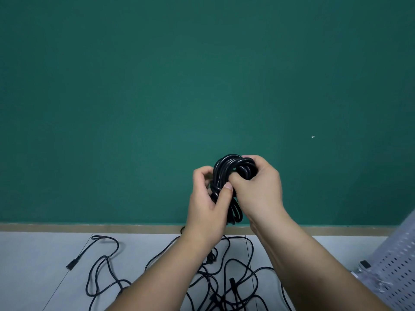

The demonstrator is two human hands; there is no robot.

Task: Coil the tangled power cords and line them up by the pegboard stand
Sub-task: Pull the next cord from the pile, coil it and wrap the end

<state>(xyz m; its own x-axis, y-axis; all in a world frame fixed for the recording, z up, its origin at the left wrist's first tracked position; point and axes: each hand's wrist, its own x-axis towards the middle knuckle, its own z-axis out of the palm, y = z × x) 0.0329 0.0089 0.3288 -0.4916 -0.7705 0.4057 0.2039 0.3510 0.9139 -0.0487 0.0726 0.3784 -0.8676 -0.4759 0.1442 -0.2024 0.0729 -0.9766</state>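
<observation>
Centre frame, against green wall [134, 86]: left hand [207, 205] and right hand [258, 189] both clamped on black coiled cord [226, 169]. Tangled cords [224, 277] on floor below; pegboard stand [395, 270] lower right.

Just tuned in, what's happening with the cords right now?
A person holds a coiled black cord up in front of the green wall, left hand pinching the loops and right hand gripping the top. More loose cords lie tangled on the floor below. The pegboard stand sits at the right, with no coils beside it yet.
</observation>
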